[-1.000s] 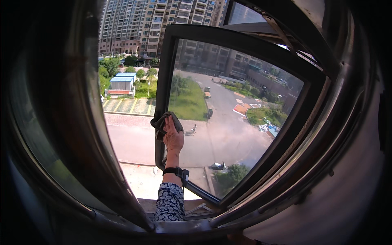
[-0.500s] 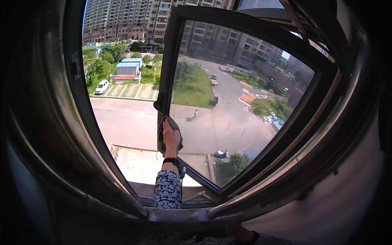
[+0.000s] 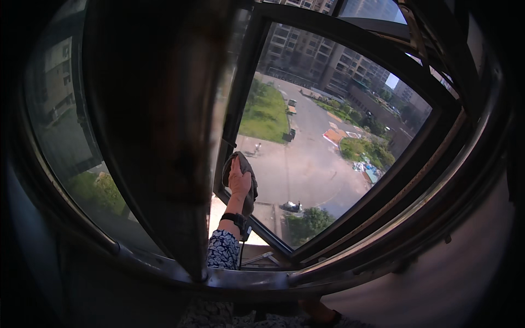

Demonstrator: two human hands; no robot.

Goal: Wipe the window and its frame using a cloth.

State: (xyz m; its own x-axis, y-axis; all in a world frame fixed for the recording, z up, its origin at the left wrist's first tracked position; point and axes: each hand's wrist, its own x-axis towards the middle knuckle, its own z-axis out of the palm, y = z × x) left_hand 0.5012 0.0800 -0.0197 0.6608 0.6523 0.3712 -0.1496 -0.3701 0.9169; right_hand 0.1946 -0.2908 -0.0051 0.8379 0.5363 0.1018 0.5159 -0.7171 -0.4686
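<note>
My left hand (image 3: 239,177) reaches out between metal bars, its fingers stretched over a dark grey cloth (image 3: 250,192). The hand presses the cloth to the lower left of an outward-opened window pane (image 3: 311,147) in a dark frame (image 3: 361,41). A black band (image 3: 235,220) circles this wrist, below it a dark-blue-and-white patterned sleeve (image 3: 223,249). Low in the picture, under the curved rail, my right hand (image 3: 317,310) lies in shadow close to my body. Its fingers are hidden, so any hold cannot be made out.
A thick dark upright bar (image 3: 158,136) stands close on the left, beside another glass pane (image 3: 60,120). The curved metal rail (image 3: 246,280) crosses below my left arm. Through the glass show a road, a lawn (image 3: 265,112) and tall buildings far below.
The view has shifted, and the dark upright bar now covers the left opening. My left hand and the cloth have moved from the frame's left edge rightward onto the glass.
</note>
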